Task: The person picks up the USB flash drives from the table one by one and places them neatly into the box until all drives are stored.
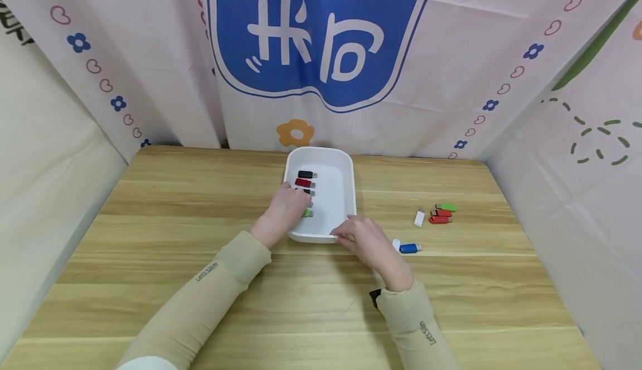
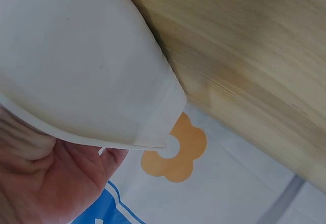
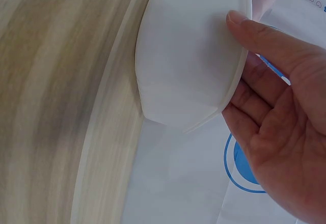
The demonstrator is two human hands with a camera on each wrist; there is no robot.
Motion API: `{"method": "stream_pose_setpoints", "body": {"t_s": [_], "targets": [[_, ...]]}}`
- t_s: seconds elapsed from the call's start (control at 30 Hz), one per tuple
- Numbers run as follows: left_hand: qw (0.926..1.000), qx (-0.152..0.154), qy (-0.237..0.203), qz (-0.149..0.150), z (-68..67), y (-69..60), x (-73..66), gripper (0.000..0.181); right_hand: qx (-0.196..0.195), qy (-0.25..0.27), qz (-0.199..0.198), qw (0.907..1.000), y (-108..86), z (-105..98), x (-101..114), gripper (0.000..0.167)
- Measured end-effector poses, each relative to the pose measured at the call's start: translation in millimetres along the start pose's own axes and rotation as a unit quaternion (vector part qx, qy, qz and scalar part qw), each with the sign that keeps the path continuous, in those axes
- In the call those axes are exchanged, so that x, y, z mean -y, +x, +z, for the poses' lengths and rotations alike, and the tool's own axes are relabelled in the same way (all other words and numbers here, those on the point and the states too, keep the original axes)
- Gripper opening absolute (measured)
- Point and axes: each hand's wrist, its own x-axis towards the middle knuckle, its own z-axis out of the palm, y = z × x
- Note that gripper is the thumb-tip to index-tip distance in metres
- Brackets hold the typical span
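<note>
Inside a white tray (image 1: pixel 335 191), several USB sticks lie in a column by the left wall: a black stick (image 1: pixel 307 174), a red stick (image 1: pixel 304 183), and others partly covered, one of them green (image 1: pixel 307 213). My left hand (image 1: pixel 283 209) reaches over the left wall onto the lower sticks; its fingertips are hidden, also behind the tray wall (image 2: pixel 97 66) in the left wrist view. At the near right corner, my right hand (image 1: pixel 370 243) grips the rim, with the thumb outside the wall (image 3: pixel 188 56) and the fingers inside in the right wrist view.
Right of the tray on the wooden table (image 1: pixel 200 191) lie a white stick (image 1: pixel 419 218), a green stick (image 1: pixel 446 207), two red sticks (image 1: pixel 441 220), a blue stick (image 1: pixel 410 248) and a partly hidden white piece (image 1: pixel 396 244). A printed curtain (image 1: pixel 326 125) hangs behind.
</note>
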Motion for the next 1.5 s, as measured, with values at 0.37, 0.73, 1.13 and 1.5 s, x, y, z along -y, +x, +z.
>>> {"method": "stream_pose_setpoints", "body": {"t_s": [0.37, 0.73, 1.13, 1.5], "targets": [[1.0000, -0.008, 0.000, 0.002, -1.1, -1.2, -0.7, 0.010, 0.001, -0.002, 0.003, 1.0000, 0.3, -0.2, 0.8, 0.012], [0.9998, -0.013, -0.009, 0.008, -4.1, -4.2, 0.6, 0.009, -0.001, -0.002, 0.000, 1.0000, -0.1, -1.2, 2.0, 0.012], [0.9956, -0.082, -0.044, 0.010, -13.4, -11.0, 2.7, 0.017, -0.005, -0.005, -0.004, 1.0000, -0.3, -0.9, 2.1, 0.011], [0.9694, -0.183, -0.154, -0.054, -6.5, -25.7, 11.3, 0.025, -0.004, -0.008, 0.000, 1.0000, -0.2, 0.6, -0.3, 0.012]]}}
